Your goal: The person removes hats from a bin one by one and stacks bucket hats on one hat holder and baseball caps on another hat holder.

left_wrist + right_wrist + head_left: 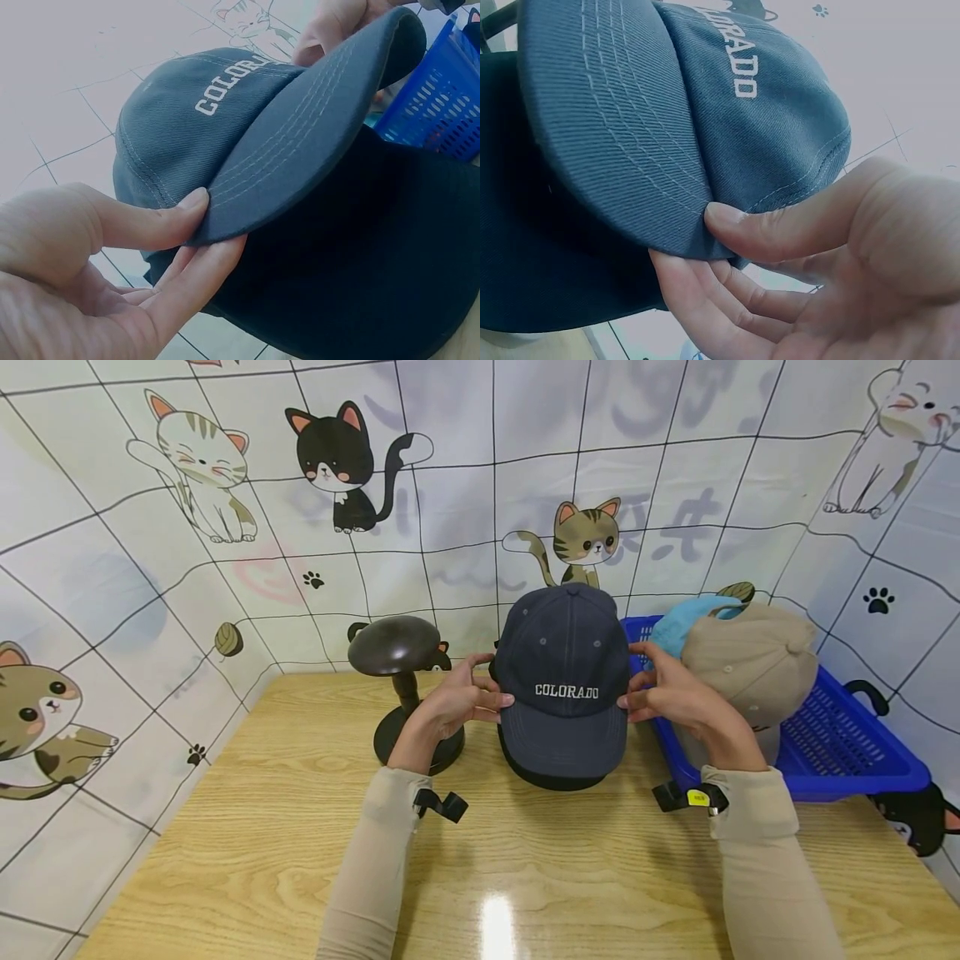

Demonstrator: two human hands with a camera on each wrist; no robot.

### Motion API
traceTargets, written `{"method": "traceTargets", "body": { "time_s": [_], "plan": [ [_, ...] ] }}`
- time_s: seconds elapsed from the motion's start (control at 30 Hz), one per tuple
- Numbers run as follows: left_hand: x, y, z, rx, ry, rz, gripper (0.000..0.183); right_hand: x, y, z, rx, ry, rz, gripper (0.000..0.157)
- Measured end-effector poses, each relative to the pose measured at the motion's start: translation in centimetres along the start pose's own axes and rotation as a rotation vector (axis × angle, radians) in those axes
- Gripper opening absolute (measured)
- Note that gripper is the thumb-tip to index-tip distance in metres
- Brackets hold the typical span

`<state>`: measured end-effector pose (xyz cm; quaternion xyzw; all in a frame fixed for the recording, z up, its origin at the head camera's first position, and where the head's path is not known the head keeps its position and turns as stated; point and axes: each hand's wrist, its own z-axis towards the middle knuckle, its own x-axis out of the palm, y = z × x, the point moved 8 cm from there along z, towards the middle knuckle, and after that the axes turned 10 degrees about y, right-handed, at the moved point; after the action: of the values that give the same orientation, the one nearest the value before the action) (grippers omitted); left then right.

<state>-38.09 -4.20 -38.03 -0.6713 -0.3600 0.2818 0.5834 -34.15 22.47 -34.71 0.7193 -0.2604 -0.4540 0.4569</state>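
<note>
A navy baseball cap (564, 652) with white COLORADO lettering faces me, its brim toward the front. My left hand (468, 693) pinches the brim's left corner, thumb on top and fingers beneath, as the left wrist view shows. At the opposite corner my right hand (667, 689) pinches the brim the same way. Directly under the navy cap is a black cap (375, 247), its brim sticking out below the navy brim. Whatever holds up the black cap is hidden behind both caps.
To the left stands a dark hat stand (395, 646) with a rounded top and round base. On the right a blue plastic basket (847, 735) holds a beige cap (750, 660) and a light blue cap (686, 620). A cat-printed wall covering borders the wooden table (300, 827).
</note>
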Motion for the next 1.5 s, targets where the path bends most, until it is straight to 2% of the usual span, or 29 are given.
{"method": "traceTargets", "body": {
  "time_s": [0.33,0.83,1.1,1.5],
  "plan": [
    [0.0,0.1,0.0,-0.013,-0.003,0.016,0.092,0.1,0.2,-0.1,-0.002,0.004,-0.034,0.097],
    [-0.2,0.4,0.1,-0.023,-0.003,0.033,0.092,0.4,0.0,0.1,0.005,0.013,-0.027,0.096],
    [-0.4,0.8,0.2,-0.040,-0.007,0.044,0.091,0.8,-0.2,0.4,0.011,0.028,-0.068,0.096],
    [-0.6,1.9,0.6,-0.091,0.013,0.069,0.090,1.1,-0.9,0.8,0.077,0.025,-0.055,0.099]
  ]
}}
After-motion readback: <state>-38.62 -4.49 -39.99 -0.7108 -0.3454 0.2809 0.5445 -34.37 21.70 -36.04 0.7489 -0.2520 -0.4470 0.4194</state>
